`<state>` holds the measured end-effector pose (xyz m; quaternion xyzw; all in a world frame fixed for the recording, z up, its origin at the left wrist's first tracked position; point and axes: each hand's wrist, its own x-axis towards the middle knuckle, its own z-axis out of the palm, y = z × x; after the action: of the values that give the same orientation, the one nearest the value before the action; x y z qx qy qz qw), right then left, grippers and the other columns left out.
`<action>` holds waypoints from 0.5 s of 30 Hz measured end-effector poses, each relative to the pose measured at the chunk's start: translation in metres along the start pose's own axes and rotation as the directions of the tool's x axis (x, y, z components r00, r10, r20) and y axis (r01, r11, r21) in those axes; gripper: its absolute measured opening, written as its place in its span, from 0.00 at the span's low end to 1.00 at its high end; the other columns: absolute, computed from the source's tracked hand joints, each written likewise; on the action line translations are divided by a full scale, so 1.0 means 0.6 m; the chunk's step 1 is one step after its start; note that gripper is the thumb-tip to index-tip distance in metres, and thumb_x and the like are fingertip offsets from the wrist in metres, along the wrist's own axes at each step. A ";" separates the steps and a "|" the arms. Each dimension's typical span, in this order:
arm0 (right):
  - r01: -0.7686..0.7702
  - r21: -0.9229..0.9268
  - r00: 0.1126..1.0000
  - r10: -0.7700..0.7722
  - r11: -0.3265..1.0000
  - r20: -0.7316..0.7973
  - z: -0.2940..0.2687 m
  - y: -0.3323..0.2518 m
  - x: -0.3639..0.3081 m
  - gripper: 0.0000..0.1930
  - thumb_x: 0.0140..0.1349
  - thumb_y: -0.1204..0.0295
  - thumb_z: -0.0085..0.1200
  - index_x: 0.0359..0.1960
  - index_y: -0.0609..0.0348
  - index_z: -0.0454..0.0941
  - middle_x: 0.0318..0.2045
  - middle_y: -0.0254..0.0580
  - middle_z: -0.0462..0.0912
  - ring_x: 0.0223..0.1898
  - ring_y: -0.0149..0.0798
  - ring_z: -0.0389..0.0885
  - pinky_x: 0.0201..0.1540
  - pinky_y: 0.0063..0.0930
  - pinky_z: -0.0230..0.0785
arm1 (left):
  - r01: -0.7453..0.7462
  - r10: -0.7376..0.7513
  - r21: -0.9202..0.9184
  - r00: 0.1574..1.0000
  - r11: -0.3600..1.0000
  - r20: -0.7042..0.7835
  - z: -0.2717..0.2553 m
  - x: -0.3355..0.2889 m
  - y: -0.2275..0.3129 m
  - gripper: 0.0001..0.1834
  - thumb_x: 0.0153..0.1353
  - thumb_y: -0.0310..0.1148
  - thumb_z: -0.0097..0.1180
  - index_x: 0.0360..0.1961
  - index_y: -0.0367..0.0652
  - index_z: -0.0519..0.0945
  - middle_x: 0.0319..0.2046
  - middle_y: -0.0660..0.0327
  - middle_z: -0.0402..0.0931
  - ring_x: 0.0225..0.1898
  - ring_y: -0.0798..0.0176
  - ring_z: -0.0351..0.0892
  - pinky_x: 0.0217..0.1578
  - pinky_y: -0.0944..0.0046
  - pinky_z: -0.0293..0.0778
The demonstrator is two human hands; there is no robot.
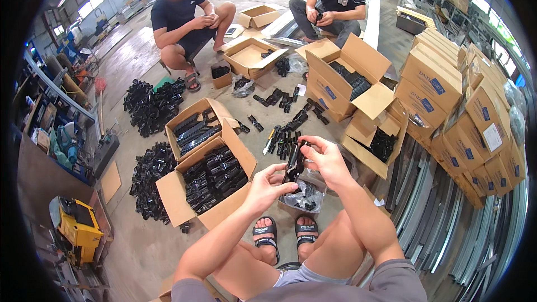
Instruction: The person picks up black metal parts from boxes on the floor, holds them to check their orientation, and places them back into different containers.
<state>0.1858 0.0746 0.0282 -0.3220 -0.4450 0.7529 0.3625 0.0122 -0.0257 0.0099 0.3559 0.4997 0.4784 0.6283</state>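
Both my hands hold one glossy black bracket-like part upright in front of me, over a small box. Fingers of my left hand close round its lower left side, with the thumb at its bottom. My right hand grips its upper right side between thumb and fingers. Below lies a clear plastic bag of small black pieces, set in the small box. Just beyond my hands, loose black parts are spread over the floor, with a white-and-yellow pen-like marker beside them.
Open cartons of black parts stand at left and right. Heaps of black parts lie further left. Stacked cartons and long metal profiles line the right. Two people sit opposite, one left, one right.
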 end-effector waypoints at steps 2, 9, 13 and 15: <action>0.014 0.006 0.999 -0.013 1.000 -0.048 0.011 0.003 0.000 0.19 0.67 0.72 0.59 0.58 0.63 0.74 0.48 0.40 0.83 0.47 0.31 0.82 0.48 0.29 0.79 | -0.091 0.091 0.009 0.996 0.996 -0.023 -0.004 0.002 0.003 0.33 0.55 0.22 0.70 0.62 0.35 0.71 0.44 0.55 0.84 0.44 0.69 0.82 0.46 0.66 0.78; 0.020 -0.124 1.000 -0.023 0.992 -0.018 0.033 0.005 -0.005 0.20 0.64 0.74 0.63 0.56 0.66 0.75 0.43 0.42 0.84 0.42 0.31 0.83 0.43 0.26 0.79 | -0.050 0.048 0.077 0.998 0.996 0.033 -0.012 -0.016 0.011 0.33 0.55 0.22 0.70 0.62 0.35 0.71 0.45 0.56 0.84 0.45 0.68 0.82 0.47 0.65 0.79; 0.035 -0.086 0.999 -0.035 0.996 -0.001 0.030 0.004 -0.009 0.20 0.63 0.75 0.63 0.56 0.66 0.75 0.43 0.42 0.84 0.43 0.30 0.83 0.44 0.25 0.79 | -0.110 0.103 0.176 0.994 0.978 0.044 -0.012 -0.012 0.008 0.36 0.53 0.23 0.72 0.62 0.31 0.70 0.41 0.55 0.84 0.42 0.67 0.82 0.42 0.67 0.79; 0.051 -0.136 0.998 -0.054 0.989 -0.016 0.026 0.005 -0.008 0.21 0.62 0.75 0.64 0.56 0.68 0.75 0.44 0.43 0.84 0.44 0.30 0.83 0.45 0.25 0.78 | -0.109 0.102 0.217 0.994 0.970 0.041 -0.009 -0.012 0.006 0.36 0.53 0.23 0.72 0.63 0.30 0.69 0.42 0.54 0.83 0.43 0.67 0.82 0.43 0.66 0.79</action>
<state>0.1753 0.0626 0.0324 -0.3416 -0.4999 0.7078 0.3638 0.0059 -0.0318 0.0137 0.4559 0.5206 0.4479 0.5662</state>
